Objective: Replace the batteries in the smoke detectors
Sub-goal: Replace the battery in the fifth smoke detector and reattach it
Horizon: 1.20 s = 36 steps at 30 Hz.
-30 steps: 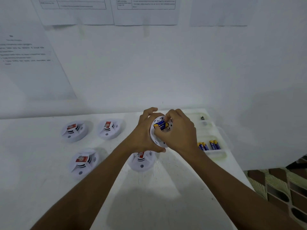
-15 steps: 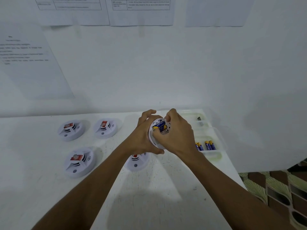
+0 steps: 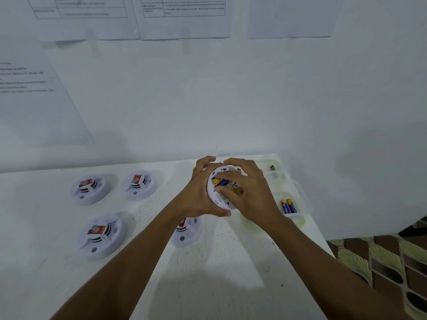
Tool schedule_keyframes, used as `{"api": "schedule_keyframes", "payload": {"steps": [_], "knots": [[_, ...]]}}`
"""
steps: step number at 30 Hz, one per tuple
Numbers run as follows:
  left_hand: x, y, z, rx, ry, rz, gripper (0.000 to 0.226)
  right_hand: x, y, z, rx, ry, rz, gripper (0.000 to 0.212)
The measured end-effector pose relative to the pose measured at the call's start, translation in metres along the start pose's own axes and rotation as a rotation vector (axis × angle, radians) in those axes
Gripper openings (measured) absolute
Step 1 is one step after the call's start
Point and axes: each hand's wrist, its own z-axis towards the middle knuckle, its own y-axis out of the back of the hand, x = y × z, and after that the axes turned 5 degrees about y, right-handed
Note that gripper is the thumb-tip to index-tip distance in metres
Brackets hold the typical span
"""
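A plain white wall [image 3: 231,100] fills the upper two thirds of your view. Printed sheets [image 3: 184,17] with ruled tables hang along the top edge, their text too blurred to read. Another sheet [image 3: 34,100] with lines of text hangs at the left of the frame. Your white worktop [image 3: 219,273] spans the bottom and meets the wall, its surface scuffed and speckled near the centre. At lower right, past its edge, you see a brown-and-green patterned surface [image 3: 381,262]. The light is dim and cool, and soft shadows lie on the worktop.
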Motion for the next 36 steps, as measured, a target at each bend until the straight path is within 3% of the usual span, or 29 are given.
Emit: {"api": "schedule_keyframes", "payload": {"steps": [8, 12, 16, 21, 24, 27, 31, 36], "knots": [[-0.011, -0.015, 0.003, 0.028, -0.011, 0.024, 0.100, -0.013, 0.016, 0.002, -0.022, 0.244, -0.088, 0.019], [-0.009, -0.020, 0.005, 0.010, -0.012, 0.024, 0.099, -0.018, 0.037, -0.003, -0.090, 0.024, 0.044, 0.029], [-0.003, -0.019, 0.006, 0.010, -0.009, 0.032, 0.104, -0.052, 0.063, -0.018, 0.013, -0.056, -0.084, 0.021], [-0.004, -0.022, 0.012, 0.030, 0.002, 0.048, 0.110, -0.075, 0.094, -0.031, 0.348, -0.296, -0.342, 0.003], [-0.010, -0.027, 0.014, 0.041, -0.002, 0.024, 0.107, -0.079, 0.096, -0.031, 0.511, -0.333, -0.452, 0.009], [-0.013, -0.031, 0.015, 0.048, -0.008, 0.015, 0.106, -0.080, 0.091, -0.033, 0.558, -0.329, -0.501, 0.010], [-0.013, -0.033, 0.014, 0.038, -0.027, 0.015, 0.107, -0.078, 0.094, -0.030, 0.459, -0.364, -0.495, 0.012], [-0.014, -0.036, 0.014, 0.010, -0.058, 0.003, 0.106, -0.043, 0.101, -0.020, 0.087, -0.368, 0.060, 0.010]]}}
